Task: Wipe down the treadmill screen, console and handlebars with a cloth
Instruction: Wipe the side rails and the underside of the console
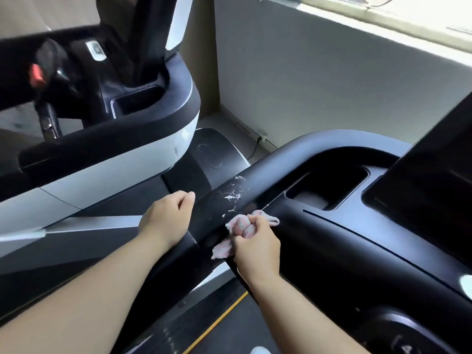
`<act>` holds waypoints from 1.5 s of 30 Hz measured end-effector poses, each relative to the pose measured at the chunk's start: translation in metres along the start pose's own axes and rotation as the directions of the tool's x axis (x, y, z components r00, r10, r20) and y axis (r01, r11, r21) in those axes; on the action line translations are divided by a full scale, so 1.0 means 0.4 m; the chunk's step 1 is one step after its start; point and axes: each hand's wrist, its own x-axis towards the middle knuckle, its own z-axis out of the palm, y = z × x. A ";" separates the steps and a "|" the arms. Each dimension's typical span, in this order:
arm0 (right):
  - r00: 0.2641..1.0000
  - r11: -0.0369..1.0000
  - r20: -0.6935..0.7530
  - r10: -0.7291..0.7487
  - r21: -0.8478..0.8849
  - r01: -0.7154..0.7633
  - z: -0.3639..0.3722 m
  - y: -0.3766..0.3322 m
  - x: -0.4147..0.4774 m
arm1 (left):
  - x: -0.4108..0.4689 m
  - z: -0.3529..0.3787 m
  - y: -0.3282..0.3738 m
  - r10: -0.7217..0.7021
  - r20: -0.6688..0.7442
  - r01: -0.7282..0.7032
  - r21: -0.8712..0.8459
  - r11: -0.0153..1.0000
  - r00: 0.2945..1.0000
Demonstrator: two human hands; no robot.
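A black treadmill handlebar [275, 172] curves from the lower middle up to the right around the console [357, 233]. White foamy smears [233, 194] sit on the bar's top. My right hand [255, 247] grips a bunched pink cloth [240, 226] and holds it against the bar just below the smears. My left hand [166, 218] grips the left side of the same bar, fingers curled over it. The dark screen [431, 175] rises at the right edge, and a cup recess [329, 186] lies left of it.
A second treadmill [143, 139] with a white and black console stands close on the left, with a red safety key [37, 75]. A grey wall [332, 80] and window sill are ahead. A cable [255, 146] runs along the floor. The belt with a yellow line [217, 323] lies below.
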 end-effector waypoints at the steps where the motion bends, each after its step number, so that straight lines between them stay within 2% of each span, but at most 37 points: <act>1: 1.000 1.000 0.013 -0.023 -0.010 0.023 -0.005 0.001 0.000 | -0.002 -0.001 0.001 0.009 -0.008 -0.009 0.007 1.000 1.000; 3: 0.999 0.998 -0.008 -0.047 -0.030 0.047 -0.018 -0.005 0.007 | 0.000 -0.003 -0.003 0.015 -0.018 -0.016 -0.020 1.000 1.000; 6: 0.982 0.999 -0.185 0.033 0.043 -0.026 -0.034 -0.023 0.044 | -0.001 -0.005 -0.022 0.022 -0.045 -0.026 -0.086 0.996 0.999; 7: 0.977 0.999 -0.209 0.037 0.005 -0.037 -0.035 -0.030 0.049 | -0.001 -0.005 -0.026 0.030 -0.051 -0.035 -0.105 0.994 0.998; 12: 0.997 0.947 -0.069 -0.027 -0.322 0.003 0.013 -0.018 -0.004 | 0.003 -0.010 -0.022 0.067 -0.042 -0.072 -0.154 0.985 0.997; 17: 0.988 0.897 -0.086 -0.124 -0.436 0.075 0.046 -0.019 -0.051 | 0.003 -0.009 -0.018 0.117 -0.057 -0.123 -0.104 0.987 0.991; 19: 0.987 0.858 0.009 -0.160 -0.493 0.144 0.057 -0.024 -0.090 | 0.002 -0.009 -0.015 0.122 -0.062 -0.127 -0.093 0.988 0.991; 21: 0.983 0.830 0.129 -0.128 -0.529 0.178 0.053 -0.025 -0.126 | 0.003 -0.010 -0.014 0.127 -0.060 -0.132 -0.098 0.986 0.990; 22: 0.984 0.861 0.127 -0.123 -0.479 0.170 0.035 -0.032 -0.134 | 0.003 -0.011 -0.015 0.129 -0.055 -0.134 -0.105 0.985 0.990; 23: 0.989 0.905 0.062 -0.138 -0.397 0.151 0.010 -0.040 -0.124 | 0.004 -0.010 -0.017 0.129 -0.051 -0.134 -0.118 0.984 0.990; 25: 0.963 0.974 -0.212 -0.168 -0.187 0.128 -0.040 -0.053 -0.060 | 0.005 -0.010 -0.021 0.122 -0.054 -0.128 -0.149 0.980 0.991; 26: 0.936 0.987 -0.325 -0.135 -0.129 0.098 -0.061 -0.063 -0.020 | 0.006 -0.010 -0.020 0.118 -0.055 -0.125 -0.156 0.980 0.991; 27: 0.925 0.997 -0.373 -0.066 -0.050 0.051 -0.066 -0.070 0.020 | 0.008 -0.009 -0.020 0.114 -0.056 -0.121 -0.158 0.980 0.992; 29: 0.947 0.974 -0.303 0.109 0.221 -0.041 -0.032 -0.077 0.064 | 0.012 -0.007 -0.021 0.110 -0.057 -0.117 -0.159 0.980 0.992; 31: 0.957 0.906 -0.193 0.215 0.406 -0.121 0.033 -0.064 0.043 | 0.014 -0.002 -0.024 0.115 -0.072 -0.125 -0.152 0.980 0.991; 33: 0.971 0.936 -0.155 0.183 0.329 -0.124 0.068 -0.042 -0.019 | 0.016 0.001 -0.023 0.117 -0.076 -0.126 -0.138 0.982 0.990; 35: 0.986 0.971 -0.145 0.085 0.234 -0.050 0.076 -0.019 -0.049 | 0.018 0.000 -0.019 0.106 -0.066 -0.113 -0.123 0.986 0.992; 37: 0.972 0.985 -0.236 0.013 0.171 0.029 0.070 -0.011 -0.031 | 0.019 0.000 -0.017 0.104 -0.060 -0.110 -0.116 0.987 0.993; 39: 0.938 0.988 -0.345 0.020 0.151 0.035 0.070 -0.019 0.001 | 0.018 -0.001 -0.019 0.102 -0.063 -0.110 -0.129 0.986 0.993; 42: 0.935 0.998 -0.354 -0.002 0.063 0.026 0.107 -0.007 -0.007 | 0.015 -0.002 -0.017 0.106 -0.055 -0.112 -0.128 0.985 0.993; 45: 0.907 0.982 -0.397 -0.137 0.068 0.179 0.129 0.012 -0.043 | 0.018 -0.003 -0.014 0.107 -0.049 -0.112 -0.118 0.987 0.993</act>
